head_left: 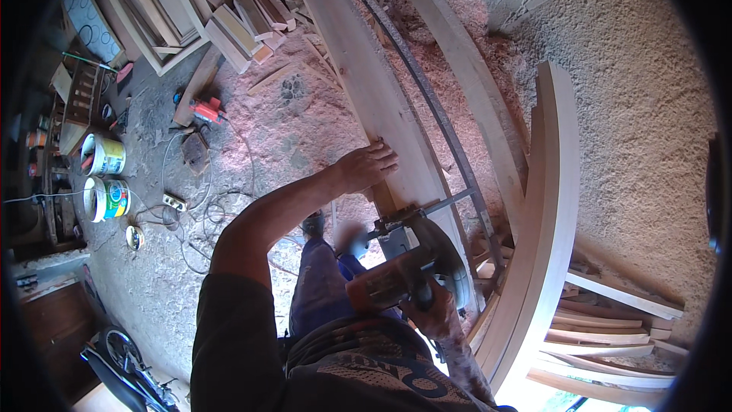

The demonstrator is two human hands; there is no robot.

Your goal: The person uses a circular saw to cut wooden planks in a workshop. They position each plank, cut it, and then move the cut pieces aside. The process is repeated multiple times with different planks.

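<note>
A long pale wooden plank (396, 126) runs from the top of the view down toward my body. My left hand (370, 168) lies on its left edge, with the fingers flat across the upper face. Closer to me, my right hand (432, 311) is wrapped around the handle of a circular saw (396, 278). The saw rests on the near part of the plank. From its front, a metal guide bar (450, 201) sticks out to the right across the plank. The saw's body hides the blade.
A long dark metal rail (415, 69) and more boards (465, 53) run along the right. Sawdust covers the floor there. To the left are a red power tool (207, 110), loose cables, two white buckets (107, 198) and a power strip (174, 202). Wood offcuts (248, 23) are piled behind.
</note>
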